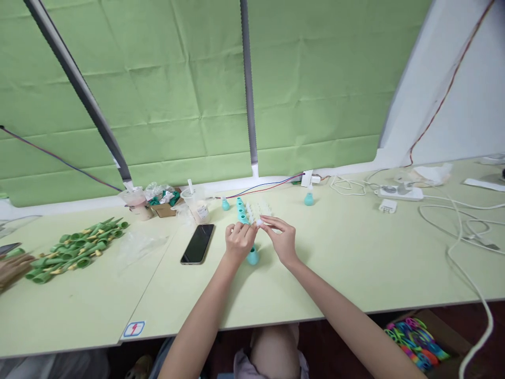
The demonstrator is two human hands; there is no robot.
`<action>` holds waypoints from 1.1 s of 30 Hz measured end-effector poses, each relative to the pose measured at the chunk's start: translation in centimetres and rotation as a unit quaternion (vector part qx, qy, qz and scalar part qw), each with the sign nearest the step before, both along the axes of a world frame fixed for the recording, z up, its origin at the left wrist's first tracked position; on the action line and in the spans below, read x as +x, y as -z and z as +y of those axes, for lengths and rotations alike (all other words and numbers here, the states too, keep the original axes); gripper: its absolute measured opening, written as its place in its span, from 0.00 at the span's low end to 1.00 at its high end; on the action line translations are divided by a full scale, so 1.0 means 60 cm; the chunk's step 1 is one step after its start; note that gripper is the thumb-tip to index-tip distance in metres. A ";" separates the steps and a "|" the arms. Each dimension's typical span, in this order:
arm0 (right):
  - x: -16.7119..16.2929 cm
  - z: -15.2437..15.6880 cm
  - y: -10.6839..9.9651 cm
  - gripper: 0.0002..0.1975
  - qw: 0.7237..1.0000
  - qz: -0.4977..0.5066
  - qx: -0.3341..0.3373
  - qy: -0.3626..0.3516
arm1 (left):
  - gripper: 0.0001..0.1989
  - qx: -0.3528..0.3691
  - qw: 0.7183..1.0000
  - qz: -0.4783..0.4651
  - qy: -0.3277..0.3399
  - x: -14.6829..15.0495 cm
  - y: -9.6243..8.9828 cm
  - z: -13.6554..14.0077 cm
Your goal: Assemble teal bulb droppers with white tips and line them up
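My left hand (239, 241) and my right hand (284, 242) meet over the table, their fingertips pinching a small white piece (259, 222) between them. Its exact kind is too small to make out. Just under my left hand stands a teal bulb-shaped piece (253, 257) with an open top. Beyond my fingers runs a row of similar teal pieces (241, 211), partly covered by my left hand. Beside them are rows of small white pieces (265, 207). Two teal pieces with white tops stand apart, one at the left (225, 204) and one at the right (309, 199).
A black phone (198, 244) lies left of my hands. Behind it are drink cups (196, 206) and a small cardboard box (164, 209). Green tube pieces (77, 247) cover the left table near another person's hand (14, 269). A power strip (400, 192) and white cables are at right.
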State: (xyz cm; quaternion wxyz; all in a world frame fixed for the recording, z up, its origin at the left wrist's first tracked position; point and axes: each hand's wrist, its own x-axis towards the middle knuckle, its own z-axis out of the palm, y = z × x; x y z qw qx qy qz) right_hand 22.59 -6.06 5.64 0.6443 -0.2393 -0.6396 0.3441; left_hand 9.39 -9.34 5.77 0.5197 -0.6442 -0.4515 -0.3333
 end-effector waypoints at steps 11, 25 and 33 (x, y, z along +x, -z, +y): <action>-0.002 0.001 0.002 0.09 0.997 0.048 -0.059 -0.003 | 0.03 -0.002 1.000 -0.002 0.001 0.003 -0.002 -0.004; 0.005 0.004 -0.012 0.07 0.989 0.034 -0.090 -0.111 | 0.06 -0.011 0.998 -0.039 0.040 -0.006 -0.004 -0.007; 0.006 0.017 -0.004 0.07 0.996 0.002 -0.062 -0.061 | 0.04 -0.005 1.000 -0.014 0.010 -0.005 -0.004 -0.007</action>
